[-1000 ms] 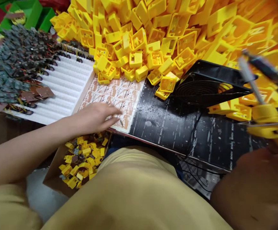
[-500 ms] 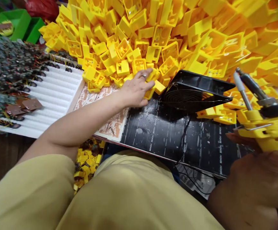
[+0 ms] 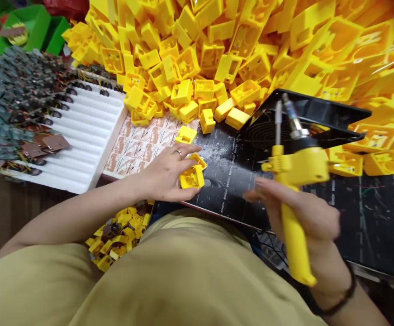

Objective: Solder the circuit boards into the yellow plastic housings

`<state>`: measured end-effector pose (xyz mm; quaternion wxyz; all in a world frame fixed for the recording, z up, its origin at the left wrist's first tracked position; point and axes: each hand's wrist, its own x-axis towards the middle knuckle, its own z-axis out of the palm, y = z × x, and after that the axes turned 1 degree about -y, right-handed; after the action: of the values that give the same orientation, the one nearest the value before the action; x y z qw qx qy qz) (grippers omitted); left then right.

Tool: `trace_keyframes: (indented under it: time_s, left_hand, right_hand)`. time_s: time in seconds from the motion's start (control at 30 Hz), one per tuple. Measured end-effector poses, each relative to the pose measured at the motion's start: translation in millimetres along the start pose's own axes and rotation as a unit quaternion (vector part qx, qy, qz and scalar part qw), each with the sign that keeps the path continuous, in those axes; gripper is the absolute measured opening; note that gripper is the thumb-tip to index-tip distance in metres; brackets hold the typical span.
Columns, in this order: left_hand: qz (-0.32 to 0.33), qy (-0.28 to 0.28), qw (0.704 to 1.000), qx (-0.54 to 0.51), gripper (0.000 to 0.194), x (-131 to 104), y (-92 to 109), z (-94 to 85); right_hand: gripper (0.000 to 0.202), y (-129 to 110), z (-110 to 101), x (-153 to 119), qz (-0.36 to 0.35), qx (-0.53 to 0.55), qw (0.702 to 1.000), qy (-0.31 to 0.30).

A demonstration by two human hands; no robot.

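Observation:
My left hand point(image 3: 166, 172), with a ring on one finger, curls around small open yellow plastic housings point(image 3: 192, 177) on the black bench mat near its front edge. Another yellow housing point(image 3: 186, 135) lies just beyond its fingers. My right hand point(image 3: 305, 213) is wrapped round the handle of a yellow soldering gun point(image 3: 293, 167), somewhat blurred. The gun's metal iron and a thin feed tube point up and away, in front of a black fan. Part of the grip hides behind my fingers.
A large heap of yellow housings point(image 3: 183, 63) fills the back. The black fan point(image 3: 305, 117) stands at right on the mat point(image 3: 237, 190). At left, a white ridged foam tray point(image 3: 88, 122) bears many wired circuit boards point(image 3: 20, 95). Green bins point(image 3: 30, 27) stand behind; more yellow parts point(image 3: 122, 235) lie below the bench edge.
My left hand has come back from the heap toward the bench edge with yellow housings. My right hand has swung the soldering gun inward from the far right, its tip pointing up.

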<state>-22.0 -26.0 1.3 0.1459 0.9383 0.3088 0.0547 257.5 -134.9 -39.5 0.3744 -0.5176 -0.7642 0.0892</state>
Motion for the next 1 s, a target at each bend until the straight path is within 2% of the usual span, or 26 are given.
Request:
trace_keyframes:
  time_s: [0.07,0.2,0.27,0.33,0.43,0.5,0.57,0.63,0.7,0.73,0.83,0.93,1.0]
  left_hand:
    - [-0.027,0.007,0.999,0.036,0.048,-11,2,-0.2]
    - [-0.122,-0.081,0.978,0.150,0.060,-34,-4,0.2]
    - [-0.125,-0.063,0.976,0.165,0.073,-44,-9,2.6]
    - [-0.101,-0.021,0.986,0.133,0.079,-53,-13,4.4]
    - [-0.051,-0.005,0.994,0.095,0.067,-62,-17,4.9]
    - [-0.032,-0.032,0.994,0.097,0.056,-63,-17,4.7]
    - [-0.053,-0.054,0.992,0.106,0.049,-58,-15,5.3]
    - [-0.116,-0.050,0.984,0.125,0.046,-50,-11,7.7]
    - [-0.170,-0.037,0.975,0.138,0.056,-42,-7,11.6]
    - [-0.174,-0.035,0.975,0.131,0.063,-39,-6,13.6]
    - [-0.108,-0.053,0.991,0.056,0.077,-35,-5,17.0]
    - [-0.033,-0.080,0.996,0.008,0.061,-35,-8,16.9]
    - [-0.036,-0.085,0.995,0.034,0.047,-34,-6,17.9]
  right_hand:
    - [0.041,-4,10,9,-0.035,-0.012,0.999,0.003]
    - [0.038,-16,35,27,-0.080,-0.016,0.997,0.001]
    - [0.034,-22,49,36,-0.099,-0.027,0.995,-0.008]
    - [0.031,-26,61,44,-0.120,-0.034,0.992,-0.026]
    - [0.031,-27,74,57,-0.138,-0.025,0.989,-0.053]
    - [0.032,-26,82,64,-0.151,-0.011,0.986,-0.076]
    - [0.033,-24,86,68,-0.166,-0.001,0.981,-0.099]
    - [0.036,-23,87,67,-0.172,-0.008,0.978,-0.115]
    - [0.035,-22,81,62,-0.164,-0.035,0.979,-0.118]
    - [0.033,-22,77,58,-0.155,-0.054,0.980,-0.116]
    - [0.035,-22,60,43,-0.125,-0.104,0.982,-0.097]
    - [0.042,-20,49,30,-0.117,-0.107,0.983,-0.089]
    - [0.040,-16,46,25,-0.119,-0.091,0.985,-0.090]
